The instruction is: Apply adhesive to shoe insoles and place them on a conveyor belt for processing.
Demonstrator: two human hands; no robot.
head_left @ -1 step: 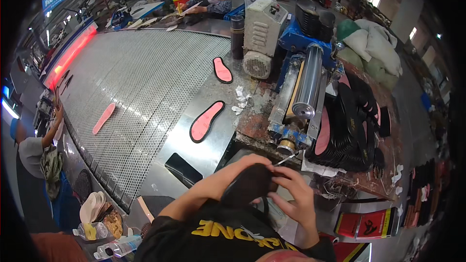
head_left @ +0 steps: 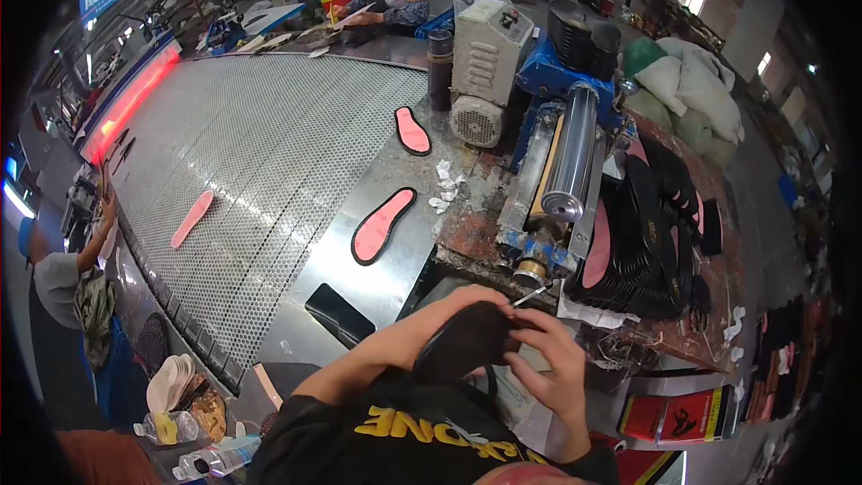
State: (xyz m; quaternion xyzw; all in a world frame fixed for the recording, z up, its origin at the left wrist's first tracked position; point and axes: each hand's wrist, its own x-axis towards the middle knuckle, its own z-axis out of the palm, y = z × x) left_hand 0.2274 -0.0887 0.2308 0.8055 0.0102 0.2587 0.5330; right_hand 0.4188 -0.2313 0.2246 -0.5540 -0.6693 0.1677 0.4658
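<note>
A dark, sole-shaped piece is held up close to my body, its dark face toward me. My left hand grips it along its upper left edge, fingers closed around it. At its right edge, my right hand has bent fingers against the piece; whether they pinch anything is hidden. A thin pale stick juts out between the fingertips of both hands, and I cannot tell which hand has it. Two pink insoles with black rims, a nearer one and a farther one, lie on the metal surface ahead.
A roller machine stands ahead, right of a grey motor box. Black and pink soles are piled to its right. A black phone lies on the metal ledge beside a perforated belt carrying a pink insole. Co-workers are left and far.
The dark piece and my fingers have shifted very slightly to the right. Everything else stays as it was.
</note>
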